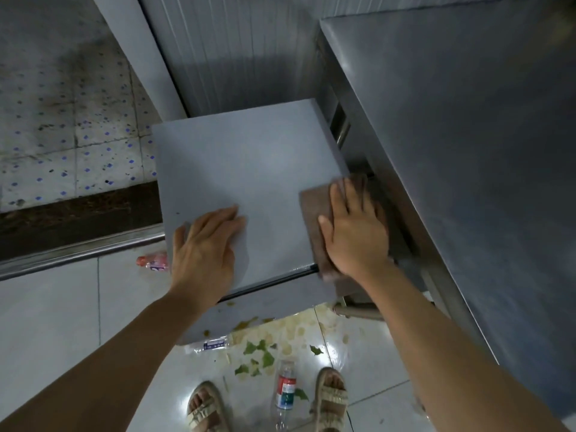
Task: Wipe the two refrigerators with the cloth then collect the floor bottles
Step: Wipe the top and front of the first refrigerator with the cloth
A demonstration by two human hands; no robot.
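Note:
I look down on the flat grey top of a small refrigerator (249, 163). My right hand (355, 232) presses a brown cloth (314, 210) flat on the top's right edge, fingers straight. My left hand (205, 247) rests flat on the top's front left corner. A taller steel refrigerator (467, 126) stands to the right. On the floor lie three bottles: a clear bottle with a red and blue label (285, 391) between my sandalled feet, a crushed clear bottle (212, 344) at the small refrigerator's base, and a pink-labelled bottle (152, 261) to its left.
Green leaf scraps (258, 357) and yellowish spill marks lie on the glossy white floor tiles in front of the small refrigerator. A metal threshold rail (78, 251) and a dark drain strip run at left, with dirty speckled tiles beyond. A panelled wall stands behind.

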